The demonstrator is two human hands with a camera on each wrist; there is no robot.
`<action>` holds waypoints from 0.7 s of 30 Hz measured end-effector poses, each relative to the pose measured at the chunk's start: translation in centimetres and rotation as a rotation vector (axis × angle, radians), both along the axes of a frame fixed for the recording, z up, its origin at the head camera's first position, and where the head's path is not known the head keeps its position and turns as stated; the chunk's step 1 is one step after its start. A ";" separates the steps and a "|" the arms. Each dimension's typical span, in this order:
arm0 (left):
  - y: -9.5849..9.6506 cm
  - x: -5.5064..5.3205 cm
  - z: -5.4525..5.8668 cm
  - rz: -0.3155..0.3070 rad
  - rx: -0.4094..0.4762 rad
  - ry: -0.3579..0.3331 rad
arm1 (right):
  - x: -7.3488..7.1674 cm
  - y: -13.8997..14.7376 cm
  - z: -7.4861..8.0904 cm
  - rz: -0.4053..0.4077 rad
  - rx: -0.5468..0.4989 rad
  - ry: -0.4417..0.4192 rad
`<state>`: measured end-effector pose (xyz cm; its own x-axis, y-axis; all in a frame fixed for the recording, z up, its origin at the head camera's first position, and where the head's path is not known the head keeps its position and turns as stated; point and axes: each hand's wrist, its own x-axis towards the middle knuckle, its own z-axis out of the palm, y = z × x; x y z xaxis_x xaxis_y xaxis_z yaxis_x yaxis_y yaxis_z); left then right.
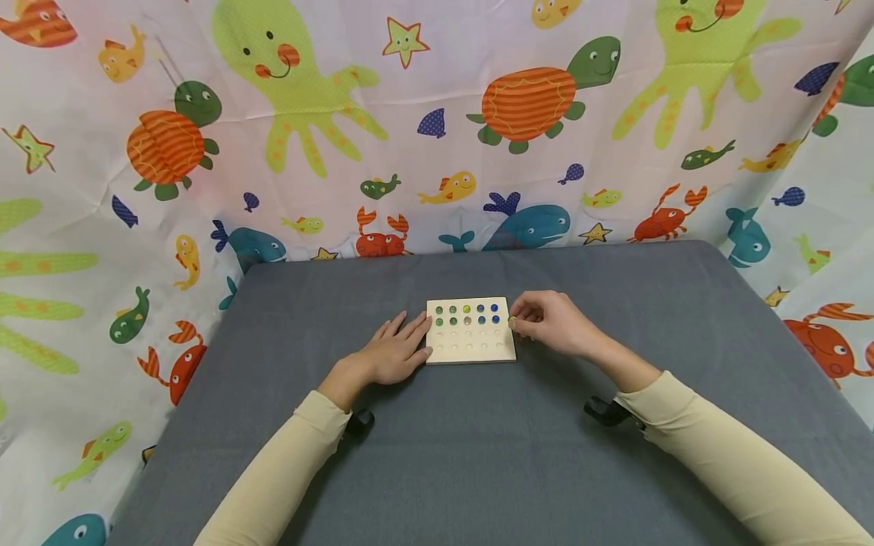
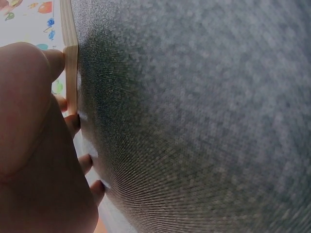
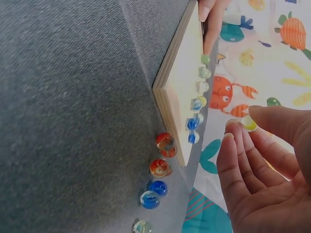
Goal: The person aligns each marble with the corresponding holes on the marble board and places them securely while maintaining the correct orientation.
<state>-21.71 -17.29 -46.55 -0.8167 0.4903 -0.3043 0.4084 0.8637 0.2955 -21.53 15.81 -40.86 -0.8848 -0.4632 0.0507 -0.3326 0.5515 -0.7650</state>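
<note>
A wooden board (image 1: 471, 354) with rows of round hollows lies on the grey tabletop. Its two far rows hold green, yellow, clear and blue marbles; the two near rows show bare hollows. My left hand (image 1: 392, 353) lies spread at the board's left edge, its thumb and fingertips touching it. Between thumb and fingertips my right hand (image 1: 556, 322) pinches a yellow marble (image 3: 249, 123), just off the board's right edge. In the right wrist view, orange marbles (image 3: 160, 167), blue marbles (image 3: 150, 199) and a pale marble (image 3: 142, 226) lie beside the board, hidden by the hand in the head view.
Grey cloth (image 1: 437, 455) covers the table. A curtain (image 1: 423, 91) printed with sea animals hangs behind the far edge and down both sides. Dark straps (image 1: 608, 410) show at both wrists, below the pale sleeves.
</note>
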 end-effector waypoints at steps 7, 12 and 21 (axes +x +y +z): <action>0.0 0.0 0.0 0.006 -0.020 -0.014 | -0.4 -0.8 0.1 0.004 0.009 0.027; 0.1 0.2 0.2 0.004 -0.021 -0.015 | -0.6 -1.3 0.2 0.011 -0.001 0.015; 0.1 0.0 0.2 0.007 -0.002 -0.008 | -0.9 -2.3 0.3 0.025 -0.005 0.049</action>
<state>-21.69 -17.15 -46.34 -0.8179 0.4839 -0.3114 0.3998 0.8671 0.2972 -22.43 13.51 -40.60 -0.8692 -0.4850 0.0960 -0.3836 0.5389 -0.7500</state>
